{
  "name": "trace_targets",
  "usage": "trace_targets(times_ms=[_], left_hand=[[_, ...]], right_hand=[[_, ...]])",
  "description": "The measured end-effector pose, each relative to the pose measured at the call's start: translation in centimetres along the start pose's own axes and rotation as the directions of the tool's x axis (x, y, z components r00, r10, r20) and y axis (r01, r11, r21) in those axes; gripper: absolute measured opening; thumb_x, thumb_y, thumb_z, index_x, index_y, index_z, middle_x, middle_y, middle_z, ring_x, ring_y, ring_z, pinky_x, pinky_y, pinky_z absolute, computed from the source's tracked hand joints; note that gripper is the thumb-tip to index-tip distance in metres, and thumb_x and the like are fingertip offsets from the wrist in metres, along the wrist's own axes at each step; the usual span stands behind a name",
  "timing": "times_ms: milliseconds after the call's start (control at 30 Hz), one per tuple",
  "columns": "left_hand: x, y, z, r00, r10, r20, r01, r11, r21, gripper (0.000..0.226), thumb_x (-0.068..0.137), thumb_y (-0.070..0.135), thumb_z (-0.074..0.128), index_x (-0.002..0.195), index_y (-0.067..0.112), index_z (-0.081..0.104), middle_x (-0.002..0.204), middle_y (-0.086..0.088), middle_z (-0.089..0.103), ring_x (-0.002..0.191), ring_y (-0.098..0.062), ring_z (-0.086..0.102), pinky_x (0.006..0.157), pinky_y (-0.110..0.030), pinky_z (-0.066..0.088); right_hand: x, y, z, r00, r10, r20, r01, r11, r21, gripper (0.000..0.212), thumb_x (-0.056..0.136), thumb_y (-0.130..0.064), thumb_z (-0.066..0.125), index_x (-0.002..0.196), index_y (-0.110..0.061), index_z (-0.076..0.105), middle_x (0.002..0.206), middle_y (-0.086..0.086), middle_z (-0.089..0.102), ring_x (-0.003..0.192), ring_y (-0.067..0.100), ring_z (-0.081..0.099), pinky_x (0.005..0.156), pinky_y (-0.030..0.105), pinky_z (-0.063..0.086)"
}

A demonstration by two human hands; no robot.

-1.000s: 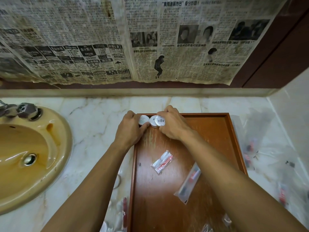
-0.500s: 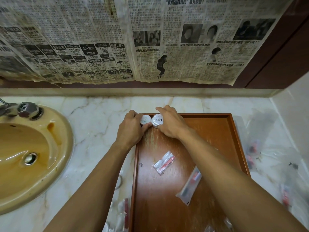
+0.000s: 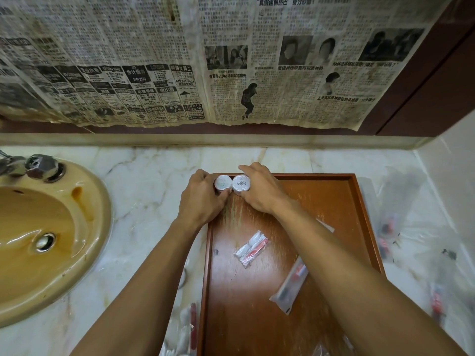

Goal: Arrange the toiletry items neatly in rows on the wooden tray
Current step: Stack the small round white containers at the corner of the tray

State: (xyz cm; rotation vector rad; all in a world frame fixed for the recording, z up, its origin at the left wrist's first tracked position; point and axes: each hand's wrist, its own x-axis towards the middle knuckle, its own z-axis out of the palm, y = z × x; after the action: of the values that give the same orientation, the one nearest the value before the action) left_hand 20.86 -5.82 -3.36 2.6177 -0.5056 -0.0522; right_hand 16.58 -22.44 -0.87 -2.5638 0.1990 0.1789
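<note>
Two round white containers, left container (image 3: pixel 223 182) and right container (image 3: pixel 241 183), stand upright, touching, lids up, at the far-left corner of the wooden tray (image 3: pixel 365 217). Left hand (image 3: pixel 201 201) grips the left one; right hand (image 3: pixel 262 191) grips the right. Their pairing runs left-right along the tray's far rim. A sachet (image 3: pixel 252 248) lies diagonally mid-tray.

Both forearms reach in from 6 o'clock and converge toward 12 o'clock. The left hand (image 3: pixel 203 199) lies knuckles up, fingers and thumb curled round a small white jar (image 3: pixel 222 182). The right hand (image 3: pixel 259 192), just beside it at 3 o'clock, curls round a second jar (image 3: pixel 241 184). The jars touch.
</note>
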Motion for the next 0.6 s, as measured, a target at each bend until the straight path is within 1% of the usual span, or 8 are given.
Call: trace_targets(times_ms=[133, 233, 333, 367, 433, 533, 600], left_hand=[[0.08, 0.0, -0.09, 1.0, 0.001, 0.005, -0.001, 1.0, 0.001, 0.045, 0.085, 0.048, 0.065, 0.123, 0.025, 0.063, 0.106, 0.0, 0.054, 0.099, -0.019, 0.056, 0.074, -0.03, 0.048], [0.06, 0.01, -0.08, 1.0, 0.0, 0.004, 0.0, 1.0, -0.006, 0.044, 0.085, 0.049, 0.064, 0.122, 0.024, 0.064, 0.104, 0.001, 0.052, 0.097, -0.019, 0.056, 0.073, -0.03, 0.047], [0.03, -0.05, -0.09, 1.0, 0.001, 0.005, -0.001, 1.0, -0.006, 0.044, 0.085, 0.049, 0.064, 0.121, 0.023, 0.064, 0.102, 0.002, 0.051, 0.096, -0.018, 0.055, 0.072, -0.029, 0.046], [0.03, -0.06, -0.1, 1.0, 0.0, 0.005, 0.0, 1.0, -0.003, 0.044, 0.085, 0.049, 0.064, 0.121, 0.023, 0.064, 0.103, 0.001, 0.051, 0.096, -0.018, 0.055, 0.072, -0.029, 0.046], [0.05, -0.04, -0.14, 1.0, 0.003, 0.009, -0.003, 1.0, 0.002, 0.045, 0.086, 0.049, 0.064, 0.123, 0.023, 0.063, 0.104, 0.001, 0.052, 0.097, -0.018, 0.055, 0.074, -0.03, 0.048], [0.05, 0.01, -0.24, 1.0, 0.007, 0.013, -0.007, 1.0, 0.004, 0.046, 0.086, 0.049, 0.063, 0.124, 0.023, 0.063, 0.105, 0.0, 0.052, 0.099, -0.019, 0.055, 0.076, -0.032, 0.05], [0.05, 0.0, -0.31, 1.0, 0.008, 0.012, -0.008, 1.0, 0.005, 0.046, 0.086, 0.048, 0.064, 0.124, 0.022, 0.063, 0.106, -0.001, 0.052, 0.099, -0.019, 0.055, 0.075, -0.032, 0.049]], right_hand=[[-0.24, 0.26, 0.17, 1.0, 0.024, -0.014, -0.023, 0.998, 0.055, 0.065, 0.087, -0.025, 0.065, 0.145, -0.019, 0.036, 0.133, 0.0, 0.039, 0.126, 0.019, 0.038, 0.102, 0.037, 0.04], [-0.3, 0.35, 0.33, 0.998, 0.061, -0.024, -0.059, 0.994, 0.087, 0.063, 0.086, -0.031, 0.066, 0.142, -0.019, 0.042, 0.123, 0.001, 0.039, 0.117, 0.02, 0.044, 0.097, 0.04, 0.044], [-0.22, 0.27, 0.44, 0.994, 0.094, -0.051, -0.091, 0.995, 0.049, 0.053, 0.083, -0.042, 0.068, 0.128, -0.016, 0.056, 0.117, 0.004, 0.041, 0.108, 0.023, 0.048, 0.089, 0.04, 0.047], [-0.21, 0.25, 0.42, 0.992, 0.106, -0.063, -0.104, 0.994, 0.044, 0.051, 0.081, -0.043, 0.069, 0.122, -0.015, 0.059, 0.115, 0.004, 0.043, 0.106, 0.024, 0.05, 0.087, 0.04, 0.047], [-0.25, 0.32, 0.34, 0.984, 0.147, -0.096, -0.141, 0.988, 0.065, 0.051, 0.079, -0.043, 0.071, 0.119, -0.013, 0.06, 0.115, 0.006, 0.045, 0.104, 0.025, 0.051, 0.086, 0.036, 0.047], [-0.23, 0.69, 0.08, 0.955, 0.248, -0.166, -0.217, 0.959, 0.183, 0.05, 0.079, -0.04, 0.072, 0.119, -0.011, 0.062, 0.115, 0.009, 0.051, 0.104, 0.024, 0.053, 0.082, 0.028, 0.042], [-0.01, 1.01, 0.05, 0.923, 0.33, -0.2, -0.268, 0.921, 0.282, 0.051, 0.077, -0.044, 0.074, 0.116, -0.011, 0.065, 0.112, 0.009, 0.058, 0.104, 0.022, 0.055, 0.079, 0.025, 0.042]])
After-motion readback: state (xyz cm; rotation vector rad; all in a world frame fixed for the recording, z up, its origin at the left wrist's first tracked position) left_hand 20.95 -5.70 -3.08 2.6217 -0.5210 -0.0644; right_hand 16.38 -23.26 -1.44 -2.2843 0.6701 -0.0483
